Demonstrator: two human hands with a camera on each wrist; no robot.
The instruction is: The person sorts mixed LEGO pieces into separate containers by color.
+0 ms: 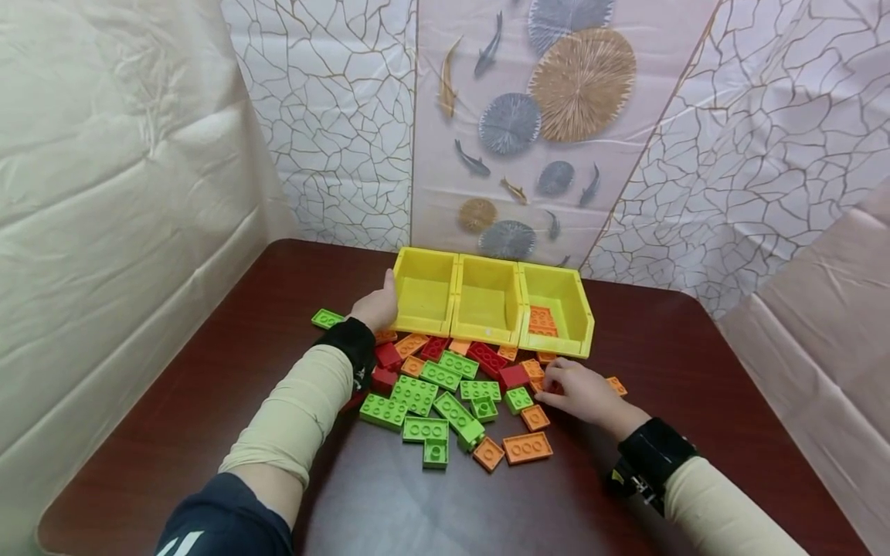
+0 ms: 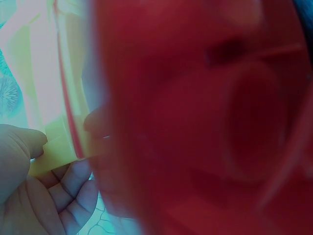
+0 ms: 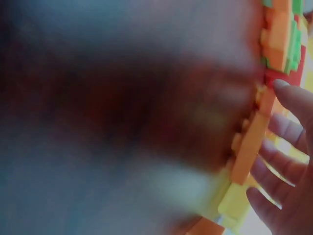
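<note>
My left hand (image 1: pixel 375 307) holds the left side of a row of three joined yellow bins (image 1: pixel 486 337). In the left wrist view, its thumb lies over the yellow bin wall (image 2: pixel 59 149), with fingers curled below. My right hand (image 1: pixel 585 392) reaches down to the right end of a spread of toy building bricks, in front of the right bin. Its spread fingers (image 3: pixel 276 174) are beside an orange brick (image 3: pixel 248 147) in the right wrist view. Orange bricks (image 1: pixel 542 320) lie inside the right bin; the left and middle bins hold nothing.
Green bricks (image 1: pixel 415 394), red bricks (image 1: pixel 487 357) and orange bricks (image 1: pixel 527 447) are scattered before the bins on a dark brown table (image 1: pixel 229 324). A lone green brick (image 1: pixel 327 318) lies left of the left hand. Patterned cloth (image 1: pixel 334 116) hangs behind the table.
</note>
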